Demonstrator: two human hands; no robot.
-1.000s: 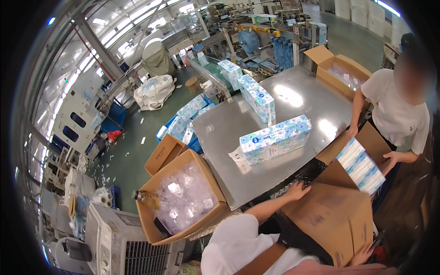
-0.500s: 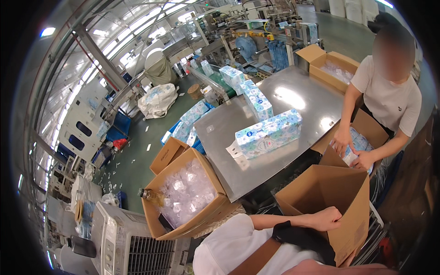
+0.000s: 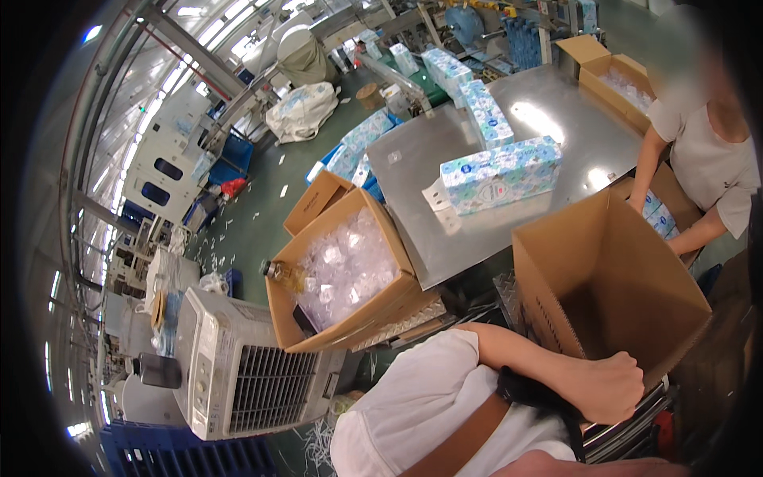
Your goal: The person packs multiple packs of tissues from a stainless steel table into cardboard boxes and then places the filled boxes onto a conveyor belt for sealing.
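My left hand point(image 3: 610, 387) is closed in a fist at the near edge of an open, deep cardboard box point(image 3: 548, 306), gripping its edge. The box is tilted, and its brown inner walls face me. A blurred strip of bare skin, apparently my right arm, runs along the lower rim; no fingers of my right hand show. Beyond the box a steel table point(image 3: 429, 254) bears a blue-and-white floral pack of tissues point(image 3: 501, 179), with more such packs lined up behind it.
At left stands a cardboard box of clear plastic wrappings point(image 3: 350, 262) with a bottle point(image 3: 282, 274) in it, beside a grey air cooler point(image 3: 254, 381). A co-worker point(image 3: 707, 167) at right reaches into another box. Machinery point(image 3: 509, 32) stands at the back.
The view has swung, shifting the table and packs up and right. The open box has come up and tilted toward me, with my left hand at its edge. The co-worker's hands are now partly hidden.
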